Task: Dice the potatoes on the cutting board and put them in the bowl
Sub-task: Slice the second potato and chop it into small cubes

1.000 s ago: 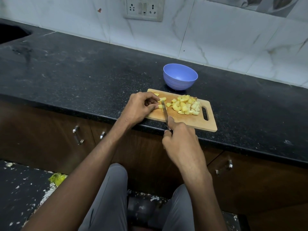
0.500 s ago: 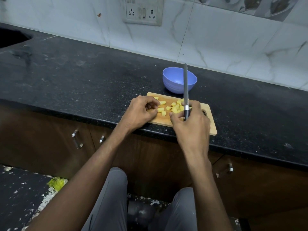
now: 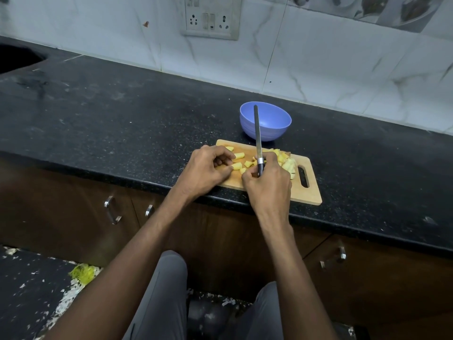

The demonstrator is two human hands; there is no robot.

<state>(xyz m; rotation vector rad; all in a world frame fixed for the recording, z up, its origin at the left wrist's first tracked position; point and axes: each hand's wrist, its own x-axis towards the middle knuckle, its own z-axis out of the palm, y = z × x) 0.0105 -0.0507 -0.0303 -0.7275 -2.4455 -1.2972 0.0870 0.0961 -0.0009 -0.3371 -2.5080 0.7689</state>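
A wooden cutting board [image 3: 307,192] lies at the counter's front edge with several yellow potato cubes [image 3: 248,164] on it. My right hand [image 3: 268,185] grips the knife [image 3: 257,133] by its handle, blade pointing up and away across the blue bowl [image 3: 274,125]. That hand hides part of the heap of cubes [image 3: 288,164]. My left hand [image 3: 204,171] rests on the board's left end, its curled fingers touching a potato piece [image 3: 236,166]. The bowl stands just behind the board and looks empty.
The black stone counter [image 3: 122,123] runs left to a sink cut-out [image 3: 17,57]. A tiled wall with a socket plate [image 3: 210,18] rises behind. Cabinet doors with metal handles [image 3: 111,209] sit below, and yellow peel [image 3: 82,272] lies on the floor.
The knife has been lifted off the board from a cutting stroke to blade-up. My right hand has moved forward over the heap of cubes. My left hand has stayed on the board's left end.
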